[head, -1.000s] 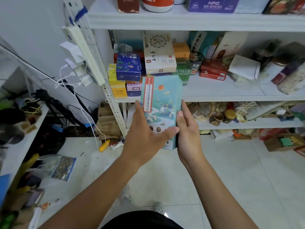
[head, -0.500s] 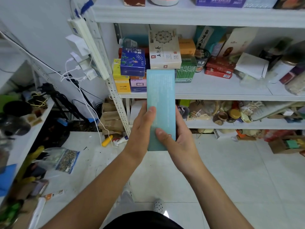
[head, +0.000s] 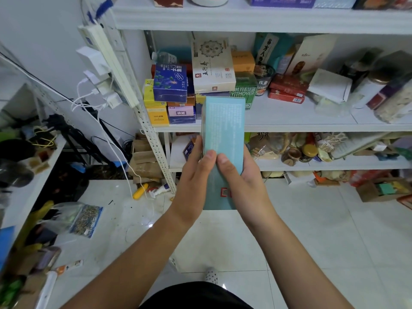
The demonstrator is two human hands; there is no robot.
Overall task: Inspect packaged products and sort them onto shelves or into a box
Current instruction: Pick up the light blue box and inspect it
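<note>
I hold a tall light-blue box upright in front of the white shelving unit. Its plain printed back faces me, with a small red mark near the bottom. My left hand grips its left edge, thumb on the face. My right hand grips the right edge, and its thumb meets the left thumb at mid-box. The lower part of the box is hidden behind both hands. On the middle shelf behind it stand stacked packages: a blue box, a white box and a green box.
Jars and bags crowd the lower shelf. A power strip with chargers hangs on the shelf post at left. A side table with clutter stands at the far left. A bag of dried goods and a yellow tool lie on the tiled floor.
The box was turned from its illustrated front to its plain back. My thumbs have shifted together onto the facing side, and the box sits slightly higher before the shelf.
</note>
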